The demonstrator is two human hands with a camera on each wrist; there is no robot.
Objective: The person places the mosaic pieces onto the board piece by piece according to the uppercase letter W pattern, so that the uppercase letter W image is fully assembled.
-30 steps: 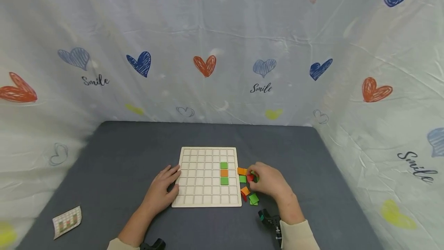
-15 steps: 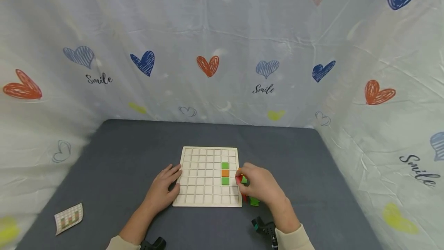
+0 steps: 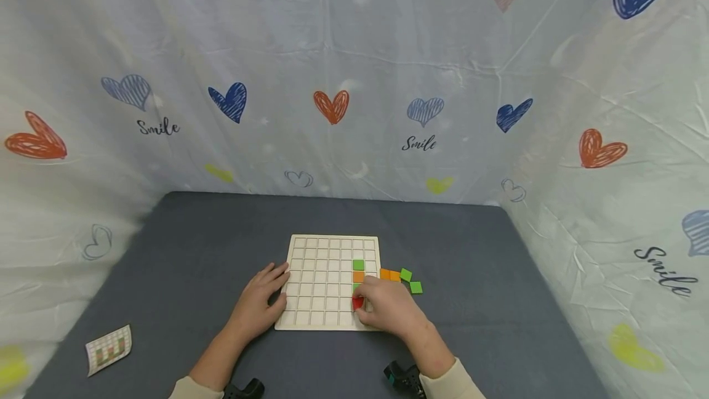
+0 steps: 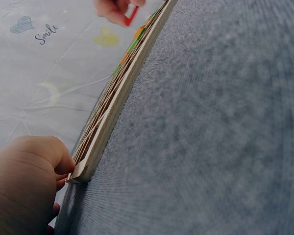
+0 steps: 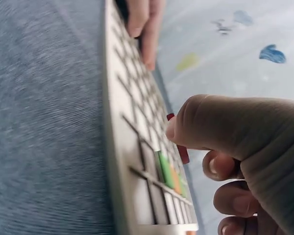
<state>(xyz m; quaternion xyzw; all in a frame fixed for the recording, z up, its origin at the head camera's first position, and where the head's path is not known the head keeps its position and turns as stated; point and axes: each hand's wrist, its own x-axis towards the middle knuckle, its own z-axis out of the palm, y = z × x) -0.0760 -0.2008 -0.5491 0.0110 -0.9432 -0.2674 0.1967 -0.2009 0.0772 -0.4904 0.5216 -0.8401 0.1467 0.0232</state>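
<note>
A pale wooden grid board (image 3: 321, 291) lies on the dark grey table. My left hand (image 3: 257, 300) rests at its left edge, fingers extended along the rim; the left wrist view shows the hand (image 4: 32, 171) at the board's corner. Over the right part of the board, my right hand (image 3: 390, 308) pinches a red square tile (image 3: 357, 303) between thumb and fingers. In the left wrist view the red tile (image 4: 132, 15) is held tilted above the board. Above it in the same column sit a green tile (image 3: 359, 265), an orange tile (image 3: 359, 276) and another green tile, partly covered by fingers.
Beside the board's right edge lie orange tiles (image 3: 390, 274) and two green tiles (image 3: 406, 274); my right hand hides the area below them. A small patterned card (image 3: 109, 351) lies at the table's left. A white curtain (image 3: 365, 165) with hearts surrounds the table.
My right hand has picked the red tile from the loose pile and carried it left, over the board below the green tile. The left hand has stayed at the board's edge.
</note>
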